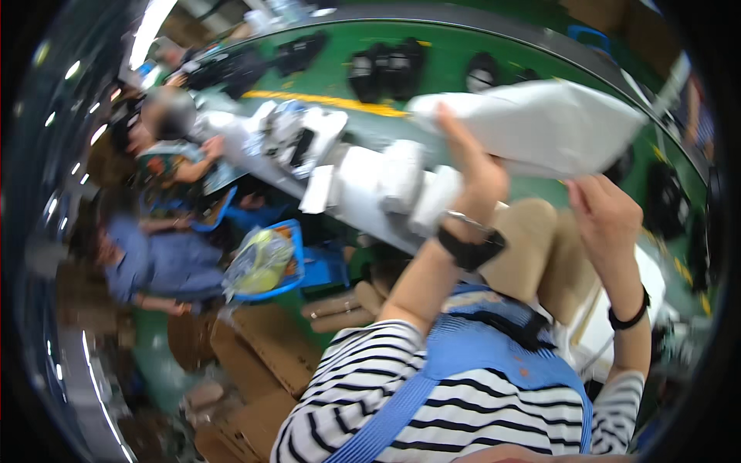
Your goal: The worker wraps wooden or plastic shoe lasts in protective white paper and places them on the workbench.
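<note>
A white, sheet-like bag or pouch (540,127) is lifted over my knees, slightly blurred. My left hand (475,174) is at its left end, with one finger stretched up along it and the other fingers partly hidden. At the lower edge of the pouch, my right hand (606,212) pinches it between closed fingers. Just left of my left hand, several white wrapped packages (401,177) rest on a long white worktable (289,185). Whether the pouch contains anything cannot be made out.
Two co-workers (166,258) sit at the left along the table. A blue basket (297,266) holds a clear bag with yellowish contents. Brown cardboard boxes (266,347) stand at lower left. Black items (386,69) lie on the green floor beyond. Silvery packets (324,127) lie farther up the table.
</note>
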Demonstrator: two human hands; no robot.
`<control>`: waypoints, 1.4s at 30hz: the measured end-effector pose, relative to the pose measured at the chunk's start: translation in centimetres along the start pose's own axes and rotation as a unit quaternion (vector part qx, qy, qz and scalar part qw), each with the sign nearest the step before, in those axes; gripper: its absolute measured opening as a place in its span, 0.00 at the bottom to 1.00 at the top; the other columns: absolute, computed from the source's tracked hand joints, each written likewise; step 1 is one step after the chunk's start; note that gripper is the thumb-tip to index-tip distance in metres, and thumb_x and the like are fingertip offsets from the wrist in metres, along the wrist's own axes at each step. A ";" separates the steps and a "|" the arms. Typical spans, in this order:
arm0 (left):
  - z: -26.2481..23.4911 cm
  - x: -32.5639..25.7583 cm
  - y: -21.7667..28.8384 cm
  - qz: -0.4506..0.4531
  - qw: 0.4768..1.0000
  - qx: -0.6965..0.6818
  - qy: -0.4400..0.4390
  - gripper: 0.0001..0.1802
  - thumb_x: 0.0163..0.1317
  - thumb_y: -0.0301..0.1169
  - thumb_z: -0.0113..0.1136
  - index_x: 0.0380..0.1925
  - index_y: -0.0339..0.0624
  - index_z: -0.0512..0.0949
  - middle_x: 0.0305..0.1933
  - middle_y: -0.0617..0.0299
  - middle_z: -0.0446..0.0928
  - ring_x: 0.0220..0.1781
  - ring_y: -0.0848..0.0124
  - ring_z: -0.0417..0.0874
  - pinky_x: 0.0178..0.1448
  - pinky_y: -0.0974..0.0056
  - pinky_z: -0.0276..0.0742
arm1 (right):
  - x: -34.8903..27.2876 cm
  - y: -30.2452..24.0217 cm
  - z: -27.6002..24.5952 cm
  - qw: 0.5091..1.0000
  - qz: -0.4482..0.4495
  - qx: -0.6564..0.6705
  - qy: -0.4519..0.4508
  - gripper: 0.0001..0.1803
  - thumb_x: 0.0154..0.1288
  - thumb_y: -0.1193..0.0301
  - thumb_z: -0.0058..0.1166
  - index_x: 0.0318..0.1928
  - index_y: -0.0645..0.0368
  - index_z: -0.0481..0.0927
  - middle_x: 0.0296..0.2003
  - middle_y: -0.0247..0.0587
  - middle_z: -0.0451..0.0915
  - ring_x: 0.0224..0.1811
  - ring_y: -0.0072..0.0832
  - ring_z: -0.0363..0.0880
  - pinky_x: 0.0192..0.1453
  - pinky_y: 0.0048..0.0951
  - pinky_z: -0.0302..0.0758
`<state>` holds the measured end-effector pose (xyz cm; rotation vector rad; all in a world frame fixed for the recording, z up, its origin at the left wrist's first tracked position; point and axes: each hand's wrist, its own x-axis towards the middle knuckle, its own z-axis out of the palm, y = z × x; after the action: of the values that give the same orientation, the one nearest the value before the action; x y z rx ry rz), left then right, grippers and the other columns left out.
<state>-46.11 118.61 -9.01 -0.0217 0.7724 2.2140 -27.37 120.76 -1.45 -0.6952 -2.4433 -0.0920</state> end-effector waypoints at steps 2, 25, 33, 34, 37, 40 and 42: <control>-1.1 -1.4 1.2 0.137 0.976 0.140 -0.098 0.46 0.56 0.69 0.43 0.65 0.49 0.54 0.66 0.61 0.58 0.66 0.64 0.60 0.67 0.57 0.57 | 0.6 -0.7 -1.5 0.997 -0.035 0.052 0.050 0.06 0.50 0.72 0.61 0.30 0.54 0.78 0.24 0.35 0.75 0.25 0.33 0.75 0.27 0.31 0.70; 2.0 -3.9 2.9 -0.042 0.994 -0.073 -0.074 0.41 0.54 0.67 0.48 0.56 0.47 0.63 0.53 0.60 0.67 0.56 0.65 0.69 0.62 0.58 0.64 | -1.6 3.2 3.6 0.984 -0.051 0.143 0.099 0.18 0.52 0.86 0.52 0.46 0.65 0.71 0.38 0.53 0.74 0.35 0.50 0.76 0.38 0.35 0.75; 1.8 -3.6 2.1 -0.017 0.994 -0.072 -0.077 0.40 0.55 0.66 0.47 0.55 0.47 0.63 0.53 0.61 0.67 0.56 0.65 0.68 0.61 0.59 0.65 | -0.3 0.3 1.6 0.995 -0.082 0.016 0.059 0.22 0.45 0.86 0.53 0.46 0.66 0.72 0.39 0.48 0.74 0.40 0.45 0.75 0.43 0.34 0.72; 1.7 -3.5 2.0 0.003 0.994 -0.066 -0.085 0.40 0.56 0.66 0.47 0.56 0.47 0.62 0.53 0.61 0.67 0.56 0.65 0.68 0.61 0.59 0.65 | -0.4 -0.4 1.4 0.992 -0.032 0.111 0.041 0.20 0.48 0.86 0.52 0.46 0.66 0.73 0.37 0.47 0.75 0.38 0.42 0.75 0.43 0.32 0.73; 1.5 -3.4 1.9 0.015 0.993 -0.051 -0.108 0.40 0.56 0.66 0.47 0.56 0.47 0.62 0.53 0.60 0.66 0.56 0.65 0.68 0.60 0.59 0.65 | -1.1 0.5 2.7 0.955 0.077 0.287 -0.006 0.15 0.54 0.83 0.51 0.45 0.67 0.73 0.35 0.43 0.76 0.36 0.34 0.76 0.43 0.29 0.73; 2.7 -4.6 2.4 0.051 0.993 -0.032 -0.101 0.39 0.58 0.60 0.52 0.58 0.43 0.59 0.52 0.60 0.65 0.55 0.68 0.68 0.58 0.60 0.67 | -1.4 2.7 3.6 0.904 0.163 0.390 -0.071 0.11 0.62 0.79 0.49 0.45 0.67 0.74 0.34 0.37 0.78 0.35 0.23 0.76 0.45 0.23 0.72; 2.8 -4.8 2.4 0.041 0.992 -0.041 -0.112 0.39 0.58 0.60 0.53 0.58 0.43 0.59 0.52 0.60 0.65 0.55 0.68 0.68 0.58 0.61 0.67 | -1.6 4.0 4.2 0.815 0.234 0.514 -0.131 0.12 0.64 0.76 0.47 0.47 0.65 0.74 0.39 0.36 0.79 0.40 0.22 0.77 0.47 0.23 0.73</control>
<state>-43.82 115.65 -4.30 0.2185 0.5668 2.2755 -26.44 124.42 -6.11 -0.7580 -2.0117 1.4807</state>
